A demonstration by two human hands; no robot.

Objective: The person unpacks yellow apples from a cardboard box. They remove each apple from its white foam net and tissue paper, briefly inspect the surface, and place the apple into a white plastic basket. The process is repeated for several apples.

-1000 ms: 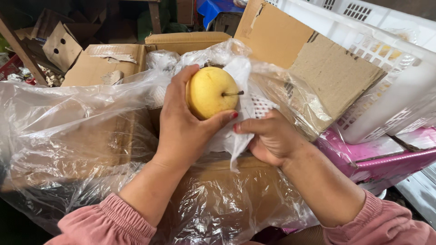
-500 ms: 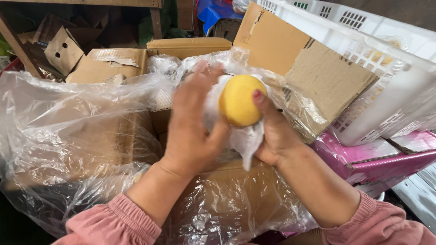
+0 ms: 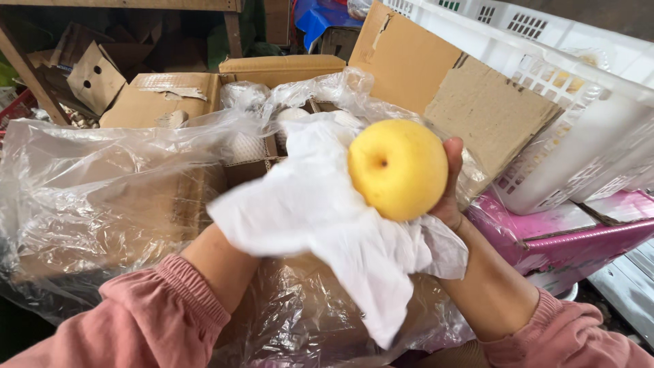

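Observation:
My right hand holds a round yellow fruit up in front of me, fingers behind it, the thumb showing at its right side. A white wrapping sheet, blurred, spreads under and to the left of the fruit and hangs down below it. The sheet covers my left hand. Only my left forearm in a pink sleeve shows, reaching up under the sheet.
Below my hands is a cardboard box lined with clear plastic film, with white-wrapped fruits inside. On the right a white slatted crate rests on a pink crate. Brown cardboard leans against the white one. More boxes stand behind.
The fruit has passed from my left hand to my right and turned its dimpled end toward me. The white sheet has come up over my left hand beneath the fruit.

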